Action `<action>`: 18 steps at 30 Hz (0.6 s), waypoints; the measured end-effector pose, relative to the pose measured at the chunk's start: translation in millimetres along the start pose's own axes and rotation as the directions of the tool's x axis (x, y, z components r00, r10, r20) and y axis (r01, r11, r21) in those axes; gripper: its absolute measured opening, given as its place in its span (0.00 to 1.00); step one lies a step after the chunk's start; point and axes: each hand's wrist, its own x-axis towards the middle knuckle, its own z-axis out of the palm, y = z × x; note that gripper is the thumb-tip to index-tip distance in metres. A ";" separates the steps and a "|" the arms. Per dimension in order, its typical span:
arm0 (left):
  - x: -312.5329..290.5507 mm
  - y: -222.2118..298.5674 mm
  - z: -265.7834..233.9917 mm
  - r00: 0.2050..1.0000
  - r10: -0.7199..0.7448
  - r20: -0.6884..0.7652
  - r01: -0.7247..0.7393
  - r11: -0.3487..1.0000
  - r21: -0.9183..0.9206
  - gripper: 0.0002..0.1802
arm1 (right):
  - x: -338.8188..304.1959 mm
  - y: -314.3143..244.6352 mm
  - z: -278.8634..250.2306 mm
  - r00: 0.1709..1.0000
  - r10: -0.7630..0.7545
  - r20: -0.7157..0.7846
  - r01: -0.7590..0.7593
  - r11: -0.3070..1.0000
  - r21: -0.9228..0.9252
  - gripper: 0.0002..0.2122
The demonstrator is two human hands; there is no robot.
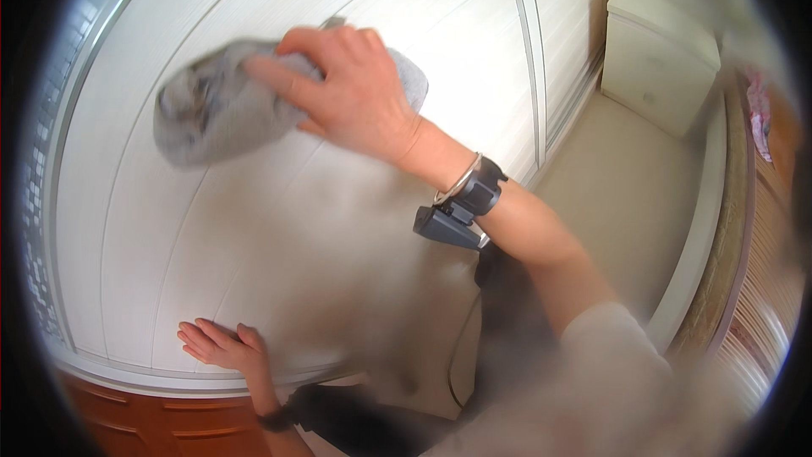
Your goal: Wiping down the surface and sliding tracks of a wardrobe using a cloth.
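Note:
My right hand [359,93] presses a grey cloth [228,114] against a white grooved sliding door panel [279,228]. Its fingers are bent over the bunched cloth, which spreads out to the left of them and shows a little on the right. Lower down, near the panel's bottom-left edge, my left hand [218,345] is open with fingers stretched out. It holds nothing and appears to lie against the panel. A dark device on a band [461,207] is strapped round my right wrist, with a thin bracelet beside it.
Metal-coloured door framing [531,59] divides the panels. A cream bedside cabinet [660,59] stands at the far right, above pale flooring [617,203]. A bed edge [719,228] with a striped mat runs down the right side. Reddish-brown wood panelling [169,419] borders the lower left.

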 end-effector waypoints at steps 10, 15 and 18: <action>11.5 10.0 -6.1 0.996 0.082 -0.025 -0.079 0.990 0.115 0.33 | -169.5 211.4 -28.6 0.529 0.709 -0.466 -0.776 0.627 0.073 0.17; 2.7 9.4 4.4 0.999 -0.010 -0.051 0.017 0.988 0.154 0.36 | -321.6 213.6 -26.9 0.344 0.780 -0.523 -0.885 0.456 0.097 0.19; 9.7 14.1 0.4 0.998 -0.044 -0.044 0.049 0.992 0.119 0.38 | -411.6 195.2 -21.3 -0.024 0.887 -0.461 -0.999 -0.042 -0.028 0.22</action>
